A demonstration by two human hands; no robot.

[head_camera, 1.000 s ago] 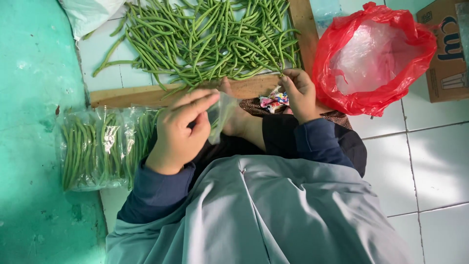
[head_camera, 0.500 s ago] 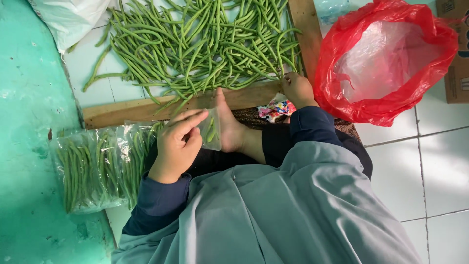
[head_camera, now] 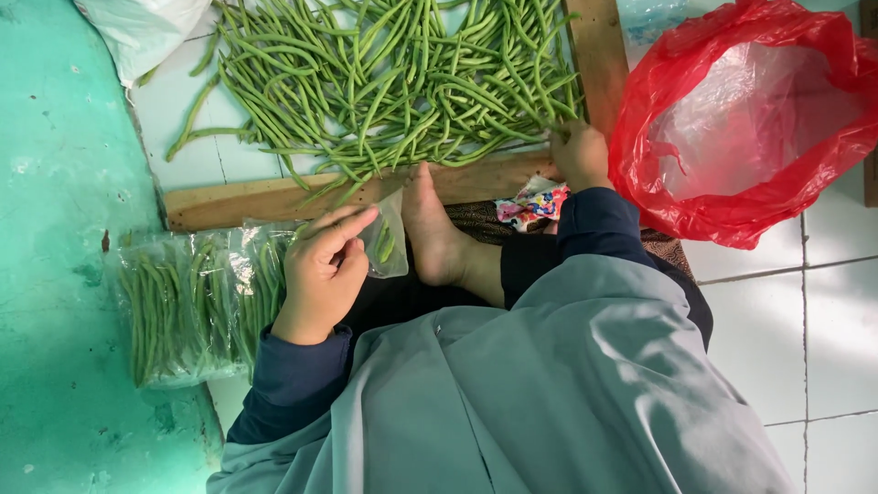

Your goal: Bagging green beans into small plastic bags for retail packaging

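Left hand [head_camera: 320,274] fingers pinched on small clear bag [head_camera: 388,240], long axis upright; right hand [head_camera: 578,154] fingers closed among beans [head_camera: 393,82].

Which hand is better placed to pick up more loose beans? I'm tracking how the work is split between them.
Probably the right hand: it already rests at the edge of the loose green beans. The left hand is occupied, pinching a small clear bag with a few beans inside, beside the filled bags.
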